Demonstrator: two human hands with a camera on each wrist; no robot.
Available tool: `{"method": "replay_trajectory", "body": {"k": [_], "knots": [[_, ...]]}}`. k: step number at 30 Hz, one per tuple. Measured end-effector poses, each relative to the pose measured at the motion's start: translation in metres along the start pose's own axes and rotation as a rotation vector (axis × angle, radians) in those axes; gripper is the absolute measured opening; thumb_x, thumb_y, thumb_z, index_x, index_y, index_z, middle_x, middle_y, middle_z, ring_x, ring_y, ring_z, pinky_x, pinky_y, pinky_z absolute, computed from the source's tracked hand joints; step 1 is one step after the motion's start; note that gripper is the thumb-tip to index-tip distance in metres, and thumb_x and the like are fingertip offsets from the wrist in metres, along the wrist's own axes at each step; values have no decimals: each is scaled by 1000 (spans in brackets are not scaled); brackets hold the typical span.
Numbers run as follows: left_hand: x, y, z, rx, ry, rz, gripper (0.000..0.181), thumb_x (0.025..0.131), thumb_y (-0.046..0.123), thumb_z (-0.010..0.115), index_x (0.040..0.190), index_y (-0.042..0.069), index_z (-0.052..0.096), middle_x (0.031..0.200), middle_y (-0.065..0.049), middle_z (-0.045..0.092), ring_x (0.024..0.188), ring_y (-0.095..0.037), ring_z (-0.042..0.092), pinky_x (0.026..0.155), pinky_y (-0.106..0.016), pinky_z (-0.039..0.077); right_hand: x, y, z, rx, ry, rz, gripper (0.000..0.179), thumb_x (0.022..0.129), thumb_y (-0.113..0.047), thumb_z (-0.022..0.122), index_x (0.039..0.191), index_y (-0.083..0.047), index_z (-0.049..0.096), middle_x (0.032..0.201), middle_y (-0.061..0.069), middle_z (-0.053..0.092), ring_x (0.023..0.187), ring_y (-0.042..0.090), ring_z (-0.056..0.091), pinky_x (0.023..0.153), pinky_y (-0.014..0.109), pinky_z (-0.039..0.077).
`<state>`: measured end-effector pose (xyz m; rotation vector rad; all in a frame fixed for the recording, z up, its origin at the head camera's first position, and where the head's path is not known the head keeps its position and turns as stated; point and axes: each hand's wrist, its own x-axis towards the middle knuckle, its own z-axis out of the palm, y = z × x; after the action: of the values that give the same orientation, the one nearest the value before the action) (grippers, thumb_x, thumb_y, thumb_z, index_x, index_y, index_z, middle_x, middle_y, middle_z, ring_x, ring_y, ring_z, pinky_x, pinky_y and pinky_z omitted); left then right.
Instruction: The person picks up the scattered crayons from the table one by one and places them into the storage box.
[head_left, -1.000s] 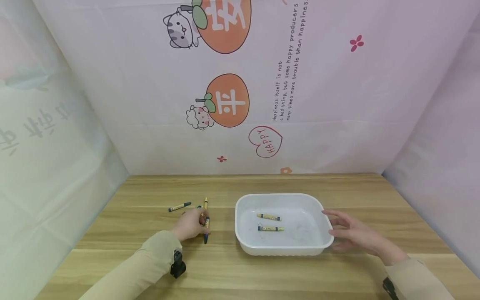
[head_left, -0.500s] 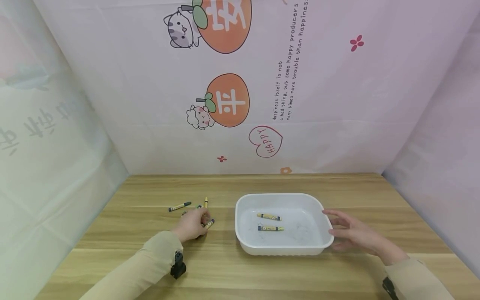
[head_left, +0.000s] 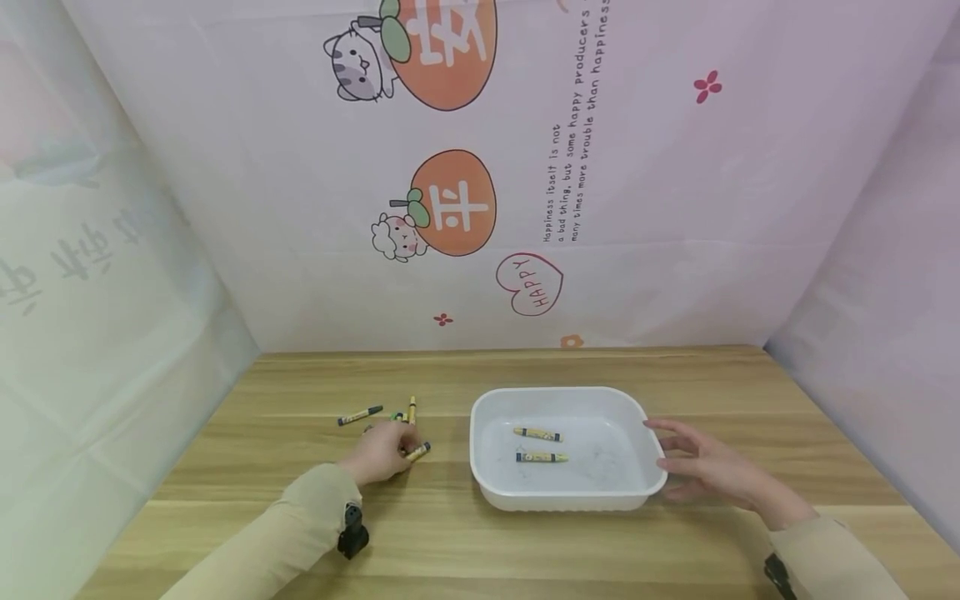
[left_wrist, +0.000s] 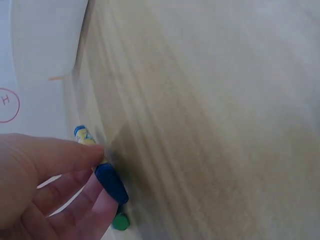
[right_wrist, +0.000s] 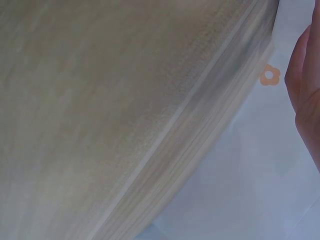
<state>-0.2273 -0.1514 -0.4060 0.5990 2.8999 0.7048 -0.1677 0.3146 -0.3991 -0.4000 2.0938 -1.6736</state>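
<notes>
My left hand [head_left: 378, 450] pinches a blue crayon [left_wrist: 111, 182] between thumb and fingers, just above the wooden table. The crayon has a yellow wrapper; its blue end points out of the grip in the left wrist view. Beyond it, partly behind the fingers, shows the green end [left_wrist: 121, 221] of another crayon. In the head view, my right hand [head_left: 712, 471] touches the right side of a white plastic tub [head_left: 558, 502] with spread, fairly straight fingers. Two yellow-wrapped crayons, an upper one [head_left: 538, 434] and a lower one [head_left: 542, 457], lie inside the tub.
A dark-tipped crayon [head_left: 360, 415] lies left of the left hand's far side. A yellow crayon [head_left: 412, 409] and a green-ended one lie just beyond the fingers, partly hidden. Printed cloth [head_left: 630, 300] walls off the back and both sides of the table [head_left: 600, 554].
The blue crayon has turned in the left fingers, from pointing toward the person to lying slantwise, its end toward the tub. The right hand and the tub have stayed put.
</notes>
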Motion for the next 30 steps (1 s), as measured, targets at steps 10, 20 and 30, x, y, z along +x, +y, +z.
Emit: {"method": "replay_trajectory", "body": {"k": [10, 20, 30], "knots": [[0, -5, -11, -57, -62, 46, 19, 76, -4, 68, 90, 8, 67, 83, 0, 61, 76, -11, 54, 65, -23, 46, 0, -1, 0, 9, -2, -1, 57, 95, -12, 50, 143, -6, 21, 132, 47, 17, 101, 23, 60, 79, 45, 55], [9, -5, -24, -149, -46, 43, 25, 77, -4, 67, 100, 5, 68, 88, -3, 63, 78, -12, 59, 66, -25, 51, 1, 0, 1, 10, 2, -4, 57, 95, -13, 50, 143, -7, 22, 132, 46, 18, 100, 24, 61, 78, 45, 55], [40, 52, -53, -234, -79, 107, 30, 79, 1, 66, 107, 10, 67, 96, -4, 66, 83, -13, 62, 68, -24, 54, 0, 1, 0, 24, -10, -16, 50, 95, -12, 50, 139, -27, 32, 132, 46, 17, 100, 25, 61, 78, 46, 54]]}}
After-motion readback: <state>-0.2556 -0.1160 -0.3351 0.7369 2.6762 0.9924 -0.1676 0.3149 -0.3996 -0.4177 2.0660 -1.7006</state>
